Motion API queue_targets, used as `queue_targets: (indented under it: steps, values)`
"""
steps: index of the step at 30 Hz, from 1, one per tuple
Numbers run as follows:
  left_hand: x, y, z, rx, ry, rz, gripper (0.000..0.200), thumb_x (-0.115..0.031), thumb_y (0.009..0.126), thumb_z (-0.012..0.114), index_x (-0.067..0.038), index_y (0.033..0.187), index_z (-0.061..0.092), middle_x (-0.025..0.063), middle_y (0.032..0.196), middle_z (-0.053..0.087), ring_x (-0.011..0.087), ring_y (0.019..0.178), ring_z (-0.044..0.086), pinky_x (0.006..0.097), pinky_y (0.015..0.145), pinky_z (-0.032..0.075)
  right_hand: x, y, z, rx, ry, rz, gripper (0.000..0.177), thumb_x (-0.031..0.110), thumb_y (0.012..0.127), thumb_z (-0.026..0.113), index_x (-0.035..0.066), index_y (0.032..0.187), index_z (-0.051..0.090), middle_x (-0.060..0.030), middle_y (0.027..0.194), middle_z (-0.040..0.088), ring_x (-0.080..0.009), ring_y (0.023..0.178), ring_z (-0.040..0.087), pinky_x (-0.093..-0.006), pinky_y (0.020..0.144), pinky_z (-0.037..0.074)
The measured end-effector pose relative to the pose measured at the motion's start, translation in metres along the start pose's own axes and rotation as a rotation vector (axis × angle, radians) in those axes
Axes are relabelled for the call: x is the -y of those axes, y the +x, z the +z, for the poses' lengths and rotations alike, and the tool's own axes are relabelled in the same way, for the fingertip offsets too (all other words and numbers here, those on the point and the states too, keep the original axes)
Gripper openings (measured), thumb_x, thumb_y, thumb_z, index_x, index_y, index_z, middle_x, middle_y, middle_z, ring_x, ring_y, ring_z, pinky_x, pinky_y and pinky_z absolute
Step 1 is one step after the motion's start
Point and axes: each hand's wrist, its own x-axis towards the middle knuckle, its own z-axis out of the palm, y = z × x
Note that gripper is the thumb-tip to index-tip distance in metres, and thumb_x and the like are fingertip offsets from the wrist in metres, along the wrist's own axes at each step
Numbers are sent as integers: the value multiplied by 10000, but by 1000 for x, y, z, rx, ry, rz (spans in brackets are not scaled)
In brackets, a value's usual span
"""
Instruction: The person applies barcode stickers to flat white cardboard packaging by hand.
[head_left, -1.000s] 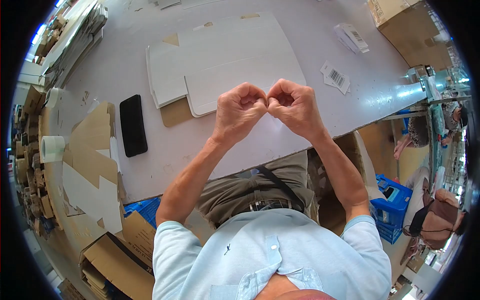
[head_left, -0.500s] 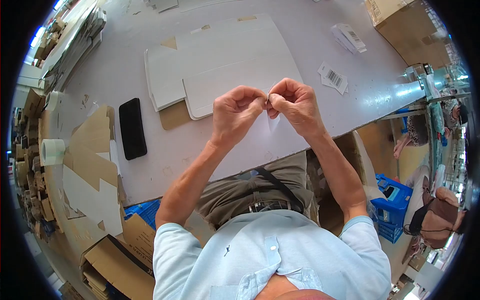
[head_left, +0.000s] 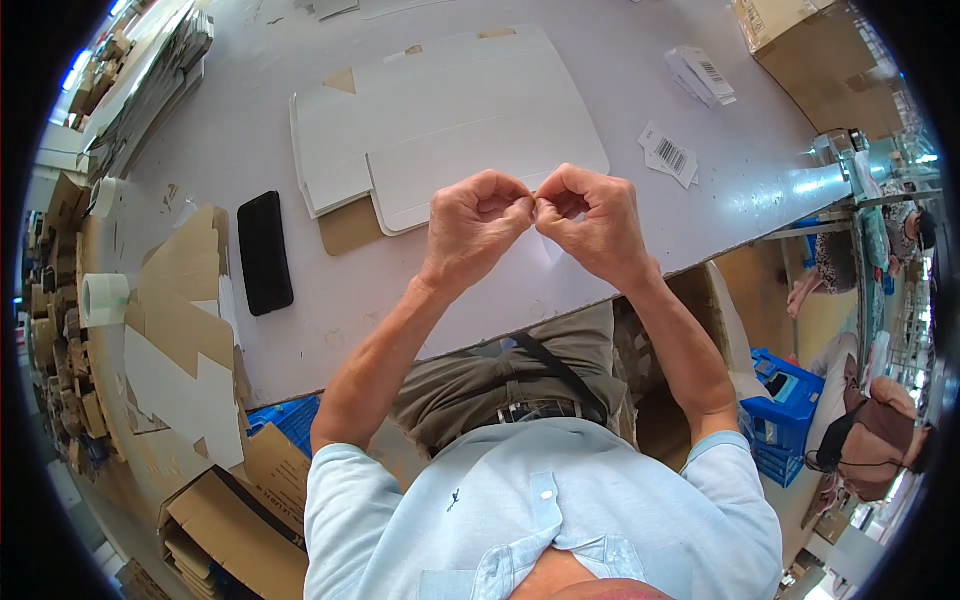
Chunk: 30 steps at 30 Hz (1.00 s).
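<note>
My left hand (head_left: 478, 225) and my right hand (head_left: 595, 220) meet at the fingertips over the near part of the table (head_left: 400, 310). Each is pinched, thumb against forefinger, and what lies between the fingertips is too small to make out. Just beyond them is a stack of flat white cardboard pieces (head_left: 450, 110), with a brown piece showing at its lower left. To the right of the stack lie white barcode labels (head_left: 668, 153), and a thicker pile of labels (head_left: 702, 76) is farther back.
A black phone (head_left: 264, 254) lies left of the stack. Flat cardboard pieces (head_left: 185, 270) and a tape roll (head_left: 104, 300) are at the left. A cardboard box (head_left: 825, 65) stands at the back right. Other people sit at the far right, near a blue crate (head_left: 780, 410).
Both hands stay together, with the fingers bent slightly more round. The small pale bit seen above the fingertips no longer shows. A small white scrap on the stack is gone from view.
</note>
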Motion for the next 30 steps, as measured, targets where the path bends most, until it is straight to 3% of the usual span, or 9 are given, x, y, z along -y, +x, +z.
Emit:
queue_targets:
  steps: [8, 16, 30]
  values:
    - [11, 0, 6, 10, 38, 138, 93, 81, 899, 633, 23, 952, 684, 35, 906, 704, 70, 860, 665, 215, 780, 562, -10, 5, -3, 82, 76, 91, 44, 22, 836, 672, -16, 837, 693, -26, 697, 679, -73, 647, 649, -242, 595, 533]
    - [9, -1, 8, -10, -77, 120, 124, 116, 893, 593, 25, 939, 663, 47, 906, 690, 98, 858, 677, 236, 809, 576, -15, 7, -3, 123, 543, 277, 45, -1, 841, 632, -6, 844, 677, -57, 743, 690, -109, 670, 681, -250, 610, 590]
    - [12, -1, 9, -11, -61, 225, 137, 116, 909, 651, 42, 1017, 688, 86, 974, 715, 151, 950, 711, 272, 872, 595, -22, 7, -9, 115, 646, 303, 76, 47, 916, 657, -24, 924, 681, -116, 828, 716, -162, 720, 723, -298, 661, 638]
